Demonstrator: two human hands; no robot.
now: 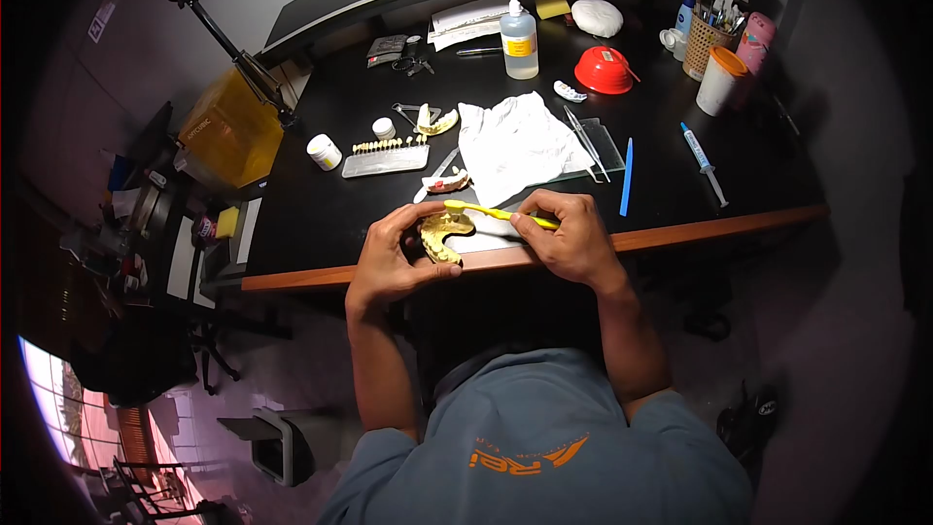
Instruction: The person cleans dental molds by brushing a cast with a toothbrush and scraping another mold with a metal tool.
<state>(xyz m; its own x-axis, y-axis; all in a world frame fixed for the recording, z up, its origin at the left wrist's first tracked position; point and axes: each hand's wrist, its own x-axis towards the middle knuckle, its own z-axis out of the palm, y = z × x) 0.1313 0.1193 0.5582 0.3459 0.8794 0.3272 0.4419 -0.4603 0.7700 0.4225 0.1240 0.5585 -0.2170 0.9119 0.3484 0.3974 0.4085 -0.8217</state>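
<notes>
My left hand (pixel 394 258) grips a yellowish dental cast (pixel 439 236) shaped like a tooth arch, just over the table's front edge. In my right hand (pixel 571 236) is a yellow toothbrush (pixel 496 213), its head at the cast's upper teeth. The bristles are too small to make out clearly. Behind the cast lies a second dental model (pixel 446 182) with a reddish patch. A crumpled white cloth (pixel 515 141) is spread beyond my hands, and a pale sheet lies partly hidden under them.
On the black table (pixel 680 194) are a shade guide (pixel 386 159), another cast (pixel 437 122), tweezers (pixel 585 141), a blue strip (pixel 627 177), a syringe (pixel 704 163), a red bowl (pixel 604 71) and a clear bottle (pixel 519 44). A lamp arm (pixel 228 39) stands at left.
</notes>
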